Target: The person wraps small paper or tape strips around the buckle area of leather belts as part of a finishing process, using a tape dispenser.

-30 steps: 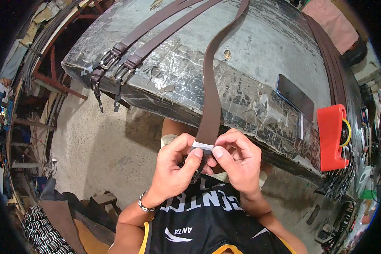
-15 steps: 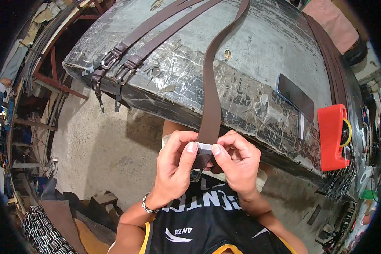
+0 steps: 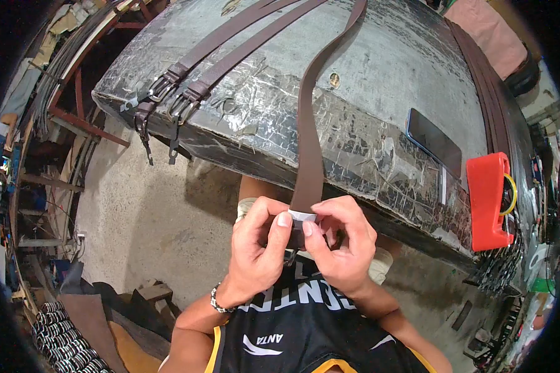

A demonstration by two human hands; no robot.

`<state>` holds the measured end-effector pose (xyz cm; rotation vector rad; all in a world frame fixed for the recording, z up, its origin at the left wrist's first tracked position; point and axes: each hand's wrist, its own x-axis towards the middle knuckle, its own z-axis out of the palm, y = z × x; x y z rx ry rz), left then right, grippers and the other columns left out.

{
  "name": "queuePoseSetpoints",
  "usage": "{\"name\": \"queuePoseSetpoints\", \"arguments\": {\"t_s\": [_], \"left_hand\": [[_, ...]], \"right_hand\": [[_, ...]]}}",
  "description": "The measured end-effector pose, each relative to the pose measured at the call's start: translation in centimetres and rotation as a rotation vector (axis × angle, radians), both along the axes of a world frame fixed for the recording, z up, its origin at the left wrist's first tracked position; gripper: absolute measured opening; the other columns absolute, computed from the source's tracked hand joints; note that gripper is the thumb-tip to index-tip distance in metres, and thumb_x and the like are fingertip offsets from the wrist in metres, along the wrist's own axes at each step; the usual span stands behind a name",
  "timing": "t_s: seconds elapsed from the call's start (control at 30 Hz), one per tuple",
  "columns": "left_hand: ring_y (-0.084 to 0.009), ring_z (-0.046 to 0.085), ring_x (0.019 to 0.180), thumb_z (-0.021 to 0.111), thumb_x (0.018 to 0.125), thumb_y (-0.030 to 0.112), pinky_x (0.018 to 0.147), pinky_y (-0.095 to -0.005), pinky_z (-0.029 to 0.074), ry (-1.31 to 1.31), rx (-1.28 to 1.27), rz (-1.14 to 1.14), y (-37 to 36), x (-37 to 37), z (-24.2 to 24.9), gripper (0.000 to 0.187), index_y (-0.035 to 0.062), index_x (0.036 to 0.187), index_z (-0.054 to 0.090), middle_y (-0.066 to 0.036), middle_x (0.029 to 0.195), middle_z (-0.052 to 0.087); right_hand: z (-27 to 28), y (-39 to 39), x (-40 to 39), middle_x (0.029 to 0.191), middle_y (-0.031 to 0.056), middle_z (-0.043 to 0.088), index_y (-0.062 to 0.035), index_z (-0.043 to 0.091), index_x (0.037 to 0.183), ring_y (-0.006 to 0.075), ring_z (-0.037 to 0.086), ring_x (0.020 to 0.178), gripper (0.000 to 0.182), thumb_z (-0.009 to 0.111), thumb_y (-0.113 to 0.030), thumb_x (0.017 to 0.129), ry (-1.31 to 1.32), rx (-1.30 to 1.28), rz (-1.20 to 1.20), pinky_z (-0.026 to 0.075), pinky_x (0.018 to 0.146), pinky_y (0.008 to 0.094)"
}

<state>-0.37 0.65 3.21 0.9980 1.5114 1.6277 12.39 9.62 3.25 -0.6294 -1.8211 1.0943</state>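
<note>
A dark brown belt (image 3: 309,143) runs from the worktable down to my hands, its near end hanging past the table edge. Around that end sits a small white strip (image 3: 300,216), and a dark metal buckle (image 3: 290,256) partly shows below it. My left hand (image 3: 255,242) pinches the belt's left edge at the strip, thumb on top. On the other side, my right hand (image 3: 345,242) is closed on the belt, its thumb pressed just below the strip and its index finger on the strip's upper right. The undersides of both grips are hidden.
Two finished-looking belts (image 3: 221,65) with buckles lie on the worktable (image 3: 392,68) at left. Toward the right are a phone (image 3: 434,140), a red tool-like piece (image 3: 486,202) and a bundle of brown straps (image 3: 488,105). Striped rolls (image 3: 65,339) sit at lower left.
My right hand has shifted slightly left, its thumb sliding down and inward across the strip. My left hand keeps nearly the same grip.
</note>
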Motion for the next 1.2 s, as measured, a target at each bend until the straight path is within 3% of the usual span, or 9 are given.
{"name": "queuePoseSetpoints", "arguments": {"t_s": [0.07,0.3,1.2], "left_hand": [[-0.0063,0.052,0.086,0.054,0.103,0.011,0.077,-0.0224,0.044,-0.031,0.011,0.030,0.09,0.22,0.24,0.012,-0.0004,0.108,0.056,-0.001,0.095,0.058],[-0.0119,0.054,0.098,0.055,0.101,0.008,0.087,-0.0276,0.044,-0.071,0.124,0.087,0.26,0.79,0.22,0.020,0.0026,0.118,0.048,-0.006,0.109,0.056],[-0.0096,0.052,0.090,0.059,0.099,0.010,0.080,-0.0253,0.044,-0.105,0.116,0.074,0.26,0.75,0.37,0.018,0.0037,0.112,0.048,-0.005,0.104,0.056]], "right_hand": [[0.07,0.27,0.21,0.093,0.0085,0.063,-0.0030,0.065,0.107,0.0114,0.056,0.067,0.026,0.074,0.002,0.083,-0.021,0.057,0.054,0.042,0.054,0.0238],[-0.48,-0.08,0.05,0.090,0.0058,0.063,-0.0022,0.064,0.101,0.0072,0.054,0.067,0.019,0.074,0.000,0.086,0.068,-0.160,0.040,0.042,0.055,0.0221],[-0.35,-0.02,0.10,0.086,0.0057,0.062,-0.0001,0.064,0.097,0.0070,0.054,0.066,0.016,0.074,0.003,0.085,0.104,-0.215,0.067,0.044,0.057,0.0215]]}}
